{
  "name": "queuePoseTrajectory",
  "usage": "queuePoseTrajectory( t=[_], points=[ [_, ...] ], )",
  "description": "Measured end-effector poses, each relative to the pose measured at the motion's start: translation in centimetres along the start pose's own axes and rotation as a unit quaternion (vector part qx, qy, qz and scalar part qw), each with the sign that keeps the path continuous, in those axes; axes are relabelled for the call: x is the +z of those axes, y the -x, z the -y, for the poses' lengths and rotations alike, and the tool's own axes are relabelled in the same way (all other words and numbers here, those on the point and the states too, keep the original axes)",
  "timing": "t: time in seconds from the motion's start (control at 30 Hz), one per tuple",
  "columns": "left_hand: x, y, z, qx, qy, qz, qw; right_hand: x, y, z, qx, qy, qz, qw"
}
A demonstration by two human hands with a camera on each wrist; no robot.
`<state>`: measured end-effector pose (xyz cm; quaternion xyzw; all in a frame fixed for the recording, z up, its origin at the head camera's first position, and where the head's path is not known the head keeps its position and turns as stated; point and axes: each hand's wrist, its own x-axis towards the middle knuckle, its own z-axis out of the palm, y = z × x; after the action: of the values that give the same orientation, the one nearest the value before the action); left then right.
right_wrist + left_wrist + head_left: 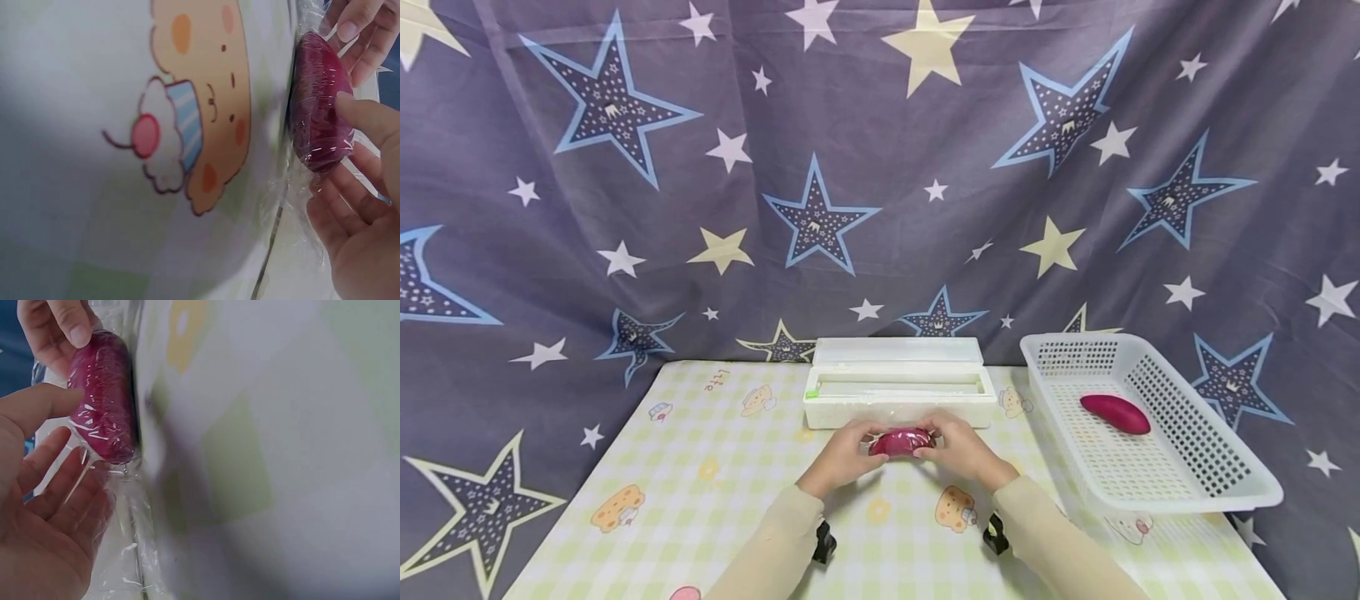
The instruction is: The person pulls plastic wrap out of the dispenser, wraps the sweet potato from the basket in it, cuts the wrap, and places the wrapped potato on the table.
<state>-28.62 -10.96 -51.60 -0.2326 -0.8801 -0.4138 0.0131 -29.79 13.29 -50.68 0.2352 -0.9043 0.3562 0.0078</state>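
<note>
A magenta sweet potato [901, 442], wrapped in shiny clear cling film, lies crosswise against the front of a white film dispenser box [842, 413]. My left hand [844, 456] holds its left end, the thumb on the near side and the fingers behind. At the right end my right hand [962, 452] grips it the same way. Loose, crumpled cling film [132, 550] trails past the sweet potato's end in the left wrist view. More film [300, 212] hangs by the right fingers in the right wrist view.
The dispenser's lid [898, 350] stands raised at the back, with a green piece [812, 393] at its left. To the right, a white perforated basket [1180, 505] contains another magenta sweet potato [1116, 413]. A checked cloth [715, 517] covers the table before a star-patterned curtain [880, 125].
</note>
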Motion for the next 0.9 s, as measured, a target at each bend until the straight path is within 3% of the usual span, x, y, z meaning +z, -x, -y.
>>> queuePoseTrajectory(
  t=[0.37, 0.57, 0.9],
  points=[
    [0.5, 0.0, 0.3, -0.015, 0.019, 0.021, 0.9995, 0.1, 0.0, -0.4, 0.008, -0.019, 0.014, 1.000],
    [0.8, 0.0, 0.2, -0.042, 0.025, 0.019, 0.9986, 0.2, 0.3, -0.8, 0.008, -0.038, 0.028, 0.999],
    [1.0, 0.3, 0.1, -0.036, 0.015, 0.027, 0.9989, -0.1, 1.1, -0.5, -0.001, -0.068, 0.037, 0.997]
  ],
)
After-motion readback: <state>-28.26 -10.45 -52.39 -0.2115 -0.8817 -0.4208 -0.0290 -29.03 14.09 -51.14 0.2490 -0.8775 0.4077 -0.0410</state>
